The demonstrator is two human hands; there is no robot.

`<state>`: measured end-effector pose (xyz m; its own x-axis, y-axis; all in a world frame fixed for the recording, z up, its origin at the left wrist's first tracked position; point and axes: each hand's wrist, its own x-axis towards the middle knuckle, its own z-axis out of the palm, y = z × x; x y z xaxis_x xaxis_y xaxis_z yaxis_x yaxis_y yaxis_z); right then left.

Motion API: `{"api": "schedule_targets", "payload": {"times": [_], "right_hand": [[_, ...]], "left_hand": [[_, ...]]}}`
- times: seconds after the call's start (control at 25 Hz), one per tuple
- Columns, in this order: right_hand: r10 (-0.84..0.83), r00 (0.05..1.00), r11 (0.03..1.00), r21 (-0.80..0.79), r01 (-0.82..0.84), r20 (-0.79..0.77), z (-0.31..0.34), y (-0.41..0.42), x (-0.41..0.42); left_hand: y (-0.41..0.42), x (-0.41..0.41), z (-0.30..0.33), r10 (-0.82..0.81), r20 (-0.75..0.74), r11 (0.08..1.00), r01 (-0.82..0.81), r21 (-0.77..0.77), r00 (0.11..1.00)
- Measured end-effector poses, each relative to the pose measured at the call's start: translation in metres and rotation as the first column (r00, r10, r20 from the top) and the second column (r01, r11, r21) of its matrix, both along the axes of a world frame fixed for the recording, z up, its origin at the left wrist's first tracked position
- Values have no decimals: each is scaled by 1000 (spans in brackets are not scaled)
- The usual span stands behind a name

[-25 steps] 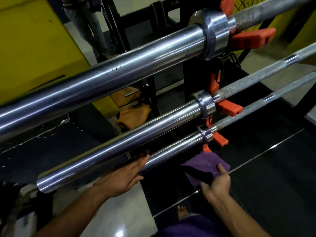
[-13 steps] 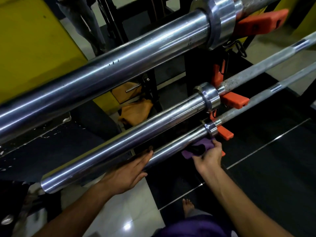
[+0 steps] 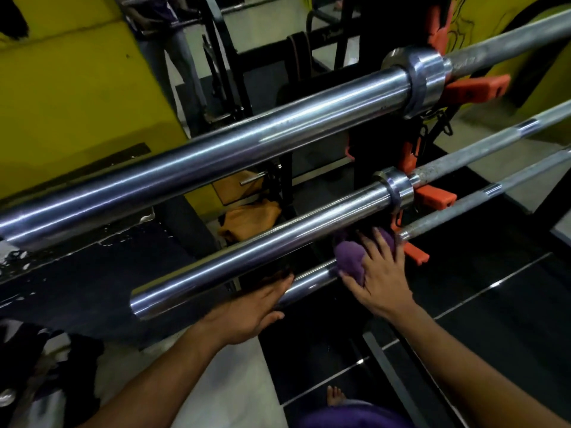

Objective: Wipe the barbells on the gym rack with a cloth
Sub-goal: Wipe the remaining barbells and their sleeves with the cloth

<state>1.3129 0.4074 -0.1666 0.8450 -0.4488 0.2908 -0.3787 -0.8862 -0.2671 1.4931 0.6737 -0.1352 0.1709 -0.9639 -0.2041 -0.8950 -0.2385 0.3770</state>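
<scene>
Purple cloth (image 3: 349, 262) — bunched on barbell (image 3: 309, 284).

Chrome, orange, purple and yellow across a gym rack

Polished silver chrome with pale blue-white streaks on the sleeves of the top barbell (image 3: 278, 146), middle barbell (image 3: 262, 251) and lowest barbell (image 3: 309, 287); duller matte grey with a fine knurled pattern on their shafts, broken by darker smooth bands; bright orange on the rack hooks (image 3: 432, 197); deep purple on the cloth (image 3: 349, 261) under the right hand (image 3: 381, 279); black on the rack upright (image 3: 377, 149); yellow, with a black slot, on the wall panel (image 3: 77, 103); mustard orange on the crumpled fabric (image 3: 250, 220) behind; glossy black with thin pale seams on the floor tiles (image 3: 494, 304); pale grey-white on the lighter tile (image 3: 231, 381) below the left hand (image 3: 247, 316).
</scene>
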Motion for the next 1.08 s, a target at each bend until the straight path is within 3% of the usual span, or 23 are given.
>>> {"api": "schedule_targets", "payload": {"times": [0.2, 0.32, 0.4, 0.52, 0.6, 0.72, 0.8, 0.88, 0.96, 1.08], "right_hand": [[-99, 995, 992, -85, 98, -1, -7, -4, 19], [-191, 974, 981, -19, 191, -123, 4, 18, 47], [-92, 990, 996, -18, 91, -104, 2, 49, 53], [235, 972, 972, -4, -235, -5, -9, 70, 25], [271, 960, 960, 59, -275, 76, -11, 48, 0], [11, 996, 994, 104, -20, 83, -4, 13, 3], [-173, 982, 977, 110, 180, -77, 11, 9, 36], [-253, 921, 935, 169, 311, -297, 28, 26, 68], [-162, 937, 969, 131, 210, -309, 24, 51, 74], [155, 987, 969, 187, -159, 40, -1, 81, 32]], "left_hand": [[75, 1, -2, 131, 59, 987, -125, -104, 990], [78, 1, -10, 153, 138, 977, -129, -168, 979], [77, 0, -9, 151, 129, 978, -129, -165, 980], [79, 5, -9, 131, 137, 978, -106, -178, 982], [77, 5, -11, 120, 116, 979, -99, -176, 986], [77, 5, -12, 124, 114, 984, -106, -146, 986], [78, 7, -12, 122, 120, 984, -104, -143, 985], [79, 7, -12, 113, 107, 985, -98, -141, 988], [79, 7, -11, 109, 92, 984, -95, -150, 990], [80, 8, -12, 102, 111, 983, -83, -162, 989]]}}
